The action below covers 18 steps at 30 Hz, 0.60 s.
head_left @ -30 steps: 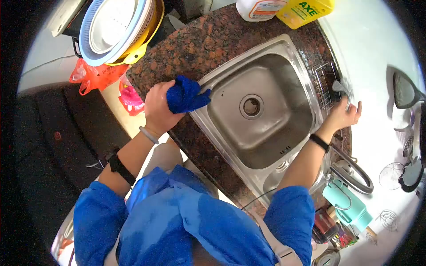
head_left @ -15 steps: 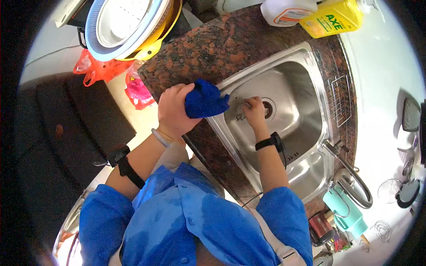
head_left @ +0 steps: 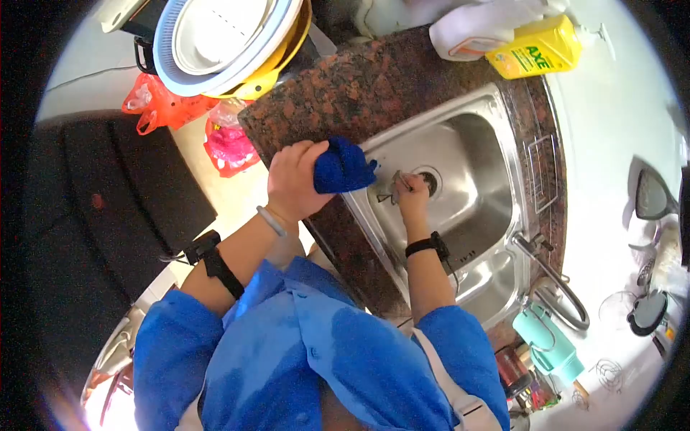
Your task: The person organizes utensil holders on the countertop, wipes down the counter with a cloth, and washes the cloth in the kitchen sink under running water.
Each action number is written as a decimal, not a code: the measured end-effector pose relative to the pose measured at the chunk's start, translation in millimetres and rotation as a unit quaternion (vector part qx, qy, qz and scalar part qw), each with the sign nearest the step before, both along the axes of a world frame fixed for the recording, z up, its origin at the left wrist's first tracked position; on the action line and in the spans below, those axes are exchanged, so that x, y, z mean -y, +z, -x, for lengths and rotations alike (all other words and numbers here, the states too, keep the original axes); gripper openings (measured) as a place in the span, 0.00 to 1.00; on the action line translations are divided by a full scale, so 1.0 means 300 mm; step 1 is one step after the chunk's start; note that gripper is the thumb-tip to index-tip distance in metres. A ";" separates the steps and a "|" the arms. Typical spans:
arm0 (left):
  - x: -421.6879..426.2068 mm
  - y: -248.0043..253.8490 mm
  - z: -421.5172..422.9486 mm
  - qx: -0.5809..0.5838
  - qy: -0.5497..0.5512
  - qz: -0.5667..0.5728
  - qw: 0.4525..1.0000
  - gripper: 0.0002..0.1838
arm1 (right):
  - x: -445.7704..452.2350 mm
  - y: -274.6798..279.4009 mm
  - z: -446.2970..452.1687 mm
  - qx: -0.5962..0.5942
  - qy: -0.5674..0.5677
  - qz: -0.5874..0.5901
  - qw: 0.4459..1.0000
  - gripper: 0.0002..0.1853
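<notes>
A bunched dark blue cloth [head_left: 343, 167] is gripped by my left hand [head_left: 296, 179] over the counter at the sink's left rim. Over the basin of the steel sink [head_left: 467, 172], close to the drain, is my right hand [head_left: 412, 195]. Its fingers are closed round a small greyish item [head_left: 396, 188] that I cannot make out clearly; a thin dark part sticks out at its left. The wire rack [head_left: 543, 172] on the counter right of the sink looks bare.
The faucet [head_left: 552, 276] stands at the sink's lower right. Behind the sink are a white bottle [head_left: 471, 32] and a yellow AXE bottle [head_left: 535, 50]. Stacked basins [head_left: 169, 43] are at upper left, above red bags [head_left: 162, 104]. A teal kettle [head_left: 550, 343] stands lower right.
My right hand has come from the wire rack to the basin, bringing the greyish item. My left hand still grips the cloth. The camera view has shifted.
</notes>
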<state>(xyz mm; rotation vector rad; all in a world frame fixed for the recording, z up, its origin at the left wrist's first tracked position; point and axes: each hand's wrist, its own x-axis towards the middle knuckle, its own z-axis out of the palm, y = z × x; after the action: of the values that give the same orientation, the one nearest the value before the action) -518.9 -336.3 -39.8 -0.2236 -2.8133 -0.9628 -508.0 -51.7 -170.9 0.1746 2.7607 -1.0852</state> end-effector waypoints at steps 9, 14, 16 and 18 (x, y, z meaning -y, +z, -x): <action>-0.016 0.017 0.011 -0.046 0.001 0.000 0.999 0.40 | -0.273 0.048 -0.033 0.047 -0.226 0.086 0.969 0.09; -0.021 0.013 0.005 -0.016 0.007 0.013 1.000 0.43 | -0.433 0.511 0.174 -0.246 -0.388 0.273 0.845 0.09; -0.032 0.006 0.000 -0.040 0.004 0.004 0.999 0.43 | -0.545 0.620 0.239 -0.311 -0.337 0.258 0.850 0.09; -0.034 -0.002 0.004 -0.069 0.004 -0.004 0.998 0.41 | -0.590 0.654 0.248 -0.334 -0.319 0.267 0.846 0.09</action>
<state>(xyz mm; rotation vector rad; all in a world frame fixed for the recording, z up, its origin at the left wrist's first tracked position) -520.1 -326.0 -40.3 -0.2661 -2.6812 -0.9204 -582.3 125.3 25.4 0.8161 2.8312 -2.4477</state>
